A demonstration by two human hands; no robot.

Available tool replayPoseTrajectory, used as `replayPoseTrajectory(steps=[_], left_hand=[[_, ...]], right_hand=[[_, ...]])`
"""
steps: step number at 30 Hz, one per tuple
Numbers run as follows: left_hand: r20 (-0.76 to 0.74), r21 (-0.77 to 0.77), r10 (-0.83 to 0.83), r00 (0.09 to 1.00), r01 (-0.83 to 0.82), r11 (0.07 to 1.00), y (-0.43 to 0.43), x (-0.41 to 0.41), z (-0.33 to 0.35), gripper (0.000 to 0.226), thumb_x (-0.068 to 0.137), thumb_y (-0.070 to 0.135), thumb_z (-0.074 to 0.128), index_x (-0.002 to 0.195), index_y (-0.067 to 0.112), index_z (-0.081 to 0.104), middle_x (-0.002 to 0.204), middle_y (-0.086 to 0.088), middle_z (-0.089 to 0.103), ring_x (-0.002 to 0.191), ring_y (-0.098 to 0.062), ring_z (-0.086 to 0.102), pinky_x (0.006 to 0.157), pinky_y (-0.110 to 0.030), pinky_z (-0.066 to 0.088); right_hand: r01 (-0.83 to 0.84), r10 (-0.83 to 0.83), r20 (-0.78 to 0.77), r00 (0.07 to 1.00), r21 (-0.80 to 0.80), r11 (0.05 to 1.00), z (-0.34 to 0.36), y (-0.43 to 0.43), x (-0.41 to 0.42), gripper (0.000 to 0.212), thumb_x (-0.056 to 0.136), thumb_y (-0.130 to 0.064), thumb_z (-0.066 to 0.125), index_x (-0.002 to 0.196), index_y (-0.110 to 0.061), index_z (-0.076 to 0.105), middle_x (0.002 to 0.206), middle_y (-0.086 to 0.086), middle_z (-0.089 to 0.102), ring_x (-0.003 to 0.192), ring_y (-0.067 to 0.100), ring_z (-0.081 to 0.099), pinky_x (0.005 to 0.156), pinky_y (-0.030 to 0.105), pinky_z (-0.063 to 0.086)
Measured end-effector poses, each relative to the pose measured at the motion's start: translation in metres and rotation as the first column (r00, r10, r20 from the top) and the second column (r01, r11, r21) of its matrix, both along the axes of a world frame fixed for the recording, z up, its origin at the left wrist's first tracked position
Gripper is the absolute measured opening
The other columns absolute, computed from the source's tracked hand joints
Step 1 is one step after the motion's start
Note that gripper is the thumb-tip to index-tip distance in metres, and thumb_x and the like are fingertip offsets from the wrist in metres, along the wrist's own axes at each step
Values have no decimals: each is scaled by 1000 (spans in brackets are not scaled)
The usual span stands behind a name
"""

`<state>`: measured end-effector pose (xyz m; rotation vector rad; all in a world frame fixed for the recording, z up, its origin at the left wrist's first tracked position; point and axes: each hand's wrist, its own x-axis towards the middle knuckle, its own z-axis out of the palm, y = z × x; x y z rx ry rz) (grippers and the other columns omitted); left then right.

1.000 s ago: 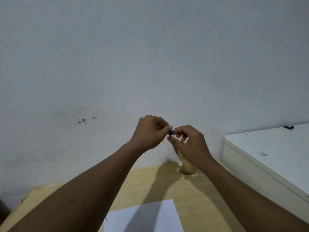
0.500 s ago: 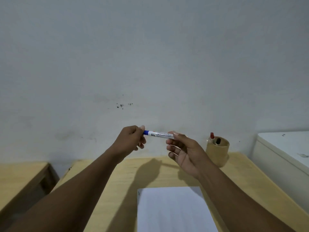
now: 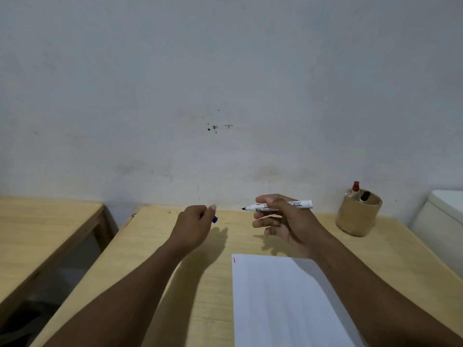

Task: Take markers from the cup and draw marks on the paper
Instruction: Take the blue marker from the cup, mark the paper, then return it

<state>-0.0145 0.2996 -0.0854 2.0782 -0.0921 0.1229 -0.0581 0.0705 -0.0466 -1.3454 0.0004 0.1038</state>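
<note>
My right hand [image 3: 285, 221] grips a white marker [image 3: 300, 204] held level, its bare dark tip pointing left. My left hand [image 3: 194, 225] is closed around the marker's blue cap [image 3: 215, 219], a hand's width left of the tip. A white sheet of paper [image 3: 280, 301] lies on the wooden table [image 3: 155, 246] below my hands, with a small red mark at its top left corner. A tan cup [image 3: 358, 216] at the back right holds a red-capped marker [image 3: 355, 186] and a dark-capped one [image 3: 365, 196].
A grey wall rises right behind the table. A second wooden table [image 3: 42, 221] stands to the left across a narrow gap. A white cabinet [image 3: 441, 216] sits at the right edge.
My hands pulled apart: the blue cap came off in my left hand and the marker tip is bare. The camera tilted down, so more of the table and paper shows.
</note>
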Motion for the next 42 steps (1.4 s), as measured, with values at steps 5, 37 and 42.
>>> replayPoseTrajectory(steps=[5, 37, 42], left_hand=[[129, 470, -139, 982, 63, 880, 5, -4, -32, 36, 95, 43, 52, 69, 19, 52, 60, 10, 55, 64, -19, 54, 56, -32, 38], [92, 117, 18, 996, -28, 993, -13, -9, -48, 16, 83, 33, 68, 70, 24, 65, 69, 7, 73, 66, -10, 66, 64, -32, 52], [-44, -277, -159, 986, 141, 950, -51, 0, -5, 18, 93, 25, 70, 85, 11, 78, 74, 1, 72, 63, -12, 59, 54, -12, 45]], right_hand=[[27, -28, -1, 1000, -199, 980, -29, 11, -12, 7, 88, -7, 69, 84, -6, 75, 72, 17, 70, 56, 25, 67, 46, 26, 45], [340, -318, -206, 925, 84, 937, -59, 9, -3, 15, 85, -21, 79, 84, -14, 66, 60, 3, 61, 41, 8, 46, 37, 18, 29], [310, -268, -202, 942, 218, 926, -36, -15, -6, 16, 87, -26, 74, 86, -11, 70, 71, 10, 68, 49, 13, 59, 46, 23, 38]])
